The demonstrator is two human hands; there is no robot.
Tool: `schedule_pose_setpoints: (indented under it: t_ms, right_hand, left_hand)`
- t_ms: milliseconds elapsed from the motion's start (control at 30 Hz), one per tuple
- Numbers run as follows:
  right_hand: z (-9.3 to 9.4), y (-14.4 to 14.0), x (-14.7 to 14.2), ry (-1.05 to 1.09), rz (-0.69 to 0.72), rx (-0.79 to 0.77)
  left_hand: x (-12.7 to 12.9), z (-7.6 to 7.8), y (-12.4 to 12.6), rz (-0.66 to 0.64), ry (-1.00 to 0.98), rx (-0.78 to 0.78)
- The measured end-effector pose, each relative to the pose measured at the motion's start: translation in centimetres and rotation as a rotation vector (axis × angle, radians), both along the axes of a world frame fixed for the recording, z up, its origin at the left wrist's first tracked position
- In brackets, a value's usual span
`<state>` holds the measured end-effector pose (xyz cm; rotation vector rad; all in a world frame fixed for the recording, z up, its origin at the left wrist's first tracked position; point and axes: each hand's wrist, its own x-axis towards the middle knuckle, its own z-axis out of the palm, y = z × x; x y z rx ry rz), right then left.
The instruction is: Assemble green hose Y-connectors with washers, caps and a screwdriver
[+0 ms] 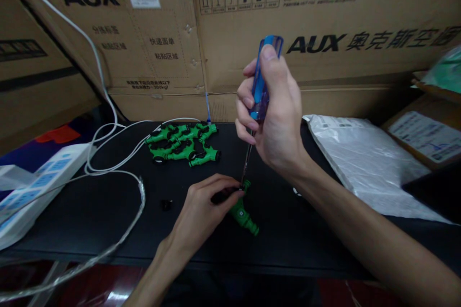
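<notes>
My right hand [283, 110] is wrapped round the blue handle of a screwdriver [258, 88], which stands nearly upright with its thumb side on top. The metal shaft runs down to a green Y-shaped hose connector [243, 216] on the black table. My left hand [201, 204] pinches this connector at a black part near the screwdriver's tip. The fingers hide the tip and much of the black part. To the left of my left hand lies a small black piece [166, 204], too dark to name.
Several similar green connectors [176, 144] lie grouped farther back on the table [281, 244]. White cables [118, 168] and a power strip [45, 187] are at left. A silvery-white package [363, 163] lies at right. Large cardboard boxes [234, 53] stand behind.
</notes>
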<state>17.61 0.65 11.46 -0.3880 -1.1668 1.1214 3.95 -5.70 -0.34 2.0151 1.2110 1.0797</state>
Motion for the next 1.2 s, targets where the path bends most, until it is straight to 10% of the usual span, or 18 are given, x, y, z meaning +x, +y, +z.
schedule_pose_setpoints:
  t_ms: [833, 1200]
  right_hand:
    - [0.2, -3.1, -2.6, -0.06, -0.244, 0.086]
    - [0.5, -2.9, -1.7, -0.017, -0.108, 0.063]
  left_hand:
    - [0.3, 0.3, -0.1, 0.0, -0.06, -0.139]
    - [0.4, 0.9, -0.1, 0.02, -0.018, -0.15]
